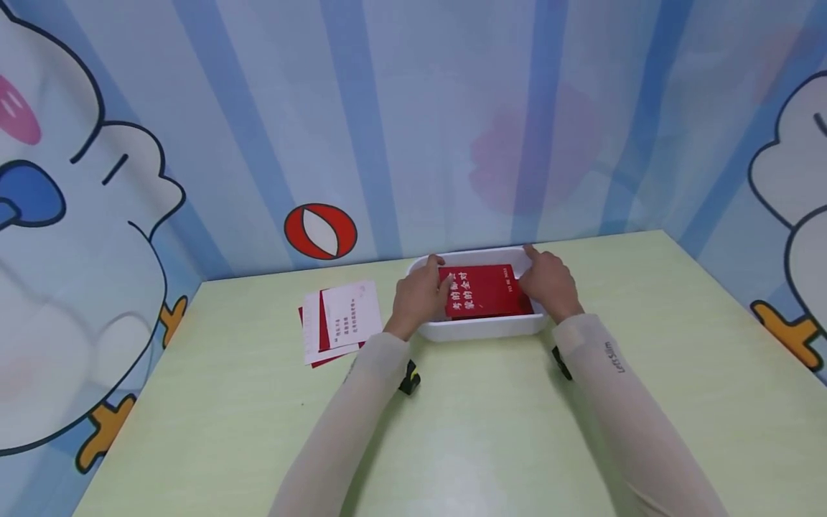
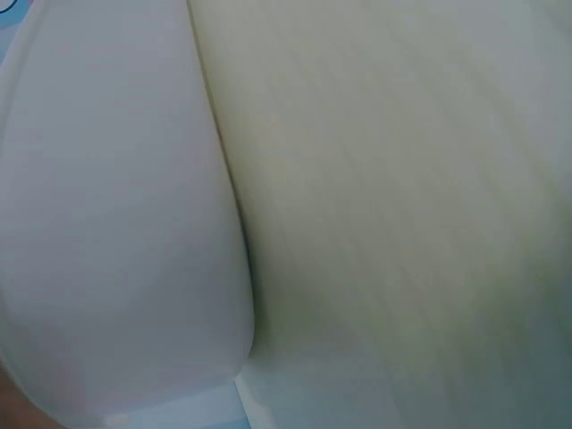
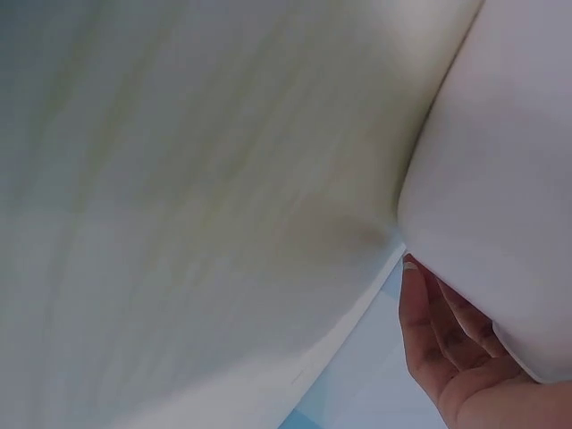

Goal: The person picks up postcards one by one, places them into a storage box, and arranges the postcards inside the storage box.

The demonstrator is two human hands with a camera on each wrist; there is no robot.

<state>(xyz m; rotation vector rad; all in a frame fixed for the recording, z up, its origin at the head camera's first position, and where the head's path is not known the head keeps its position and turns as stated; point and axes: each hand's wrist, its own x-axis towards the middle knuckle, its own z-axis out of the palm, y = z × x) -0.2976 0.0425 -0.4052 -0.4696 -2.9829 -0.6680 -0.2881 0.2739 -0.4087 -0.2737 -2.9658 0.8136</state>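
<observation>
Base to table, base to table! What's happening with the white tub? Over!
Left grip, right grip: holding opposite ends of white tub. Red booklet inside. Papers off to the left; nothing seen blocking.

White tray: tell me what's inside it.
The white tray holds a red booklet with white characters, its left end partly covered by the left hand. Anything beneath the booklet is hidden.
</observation>
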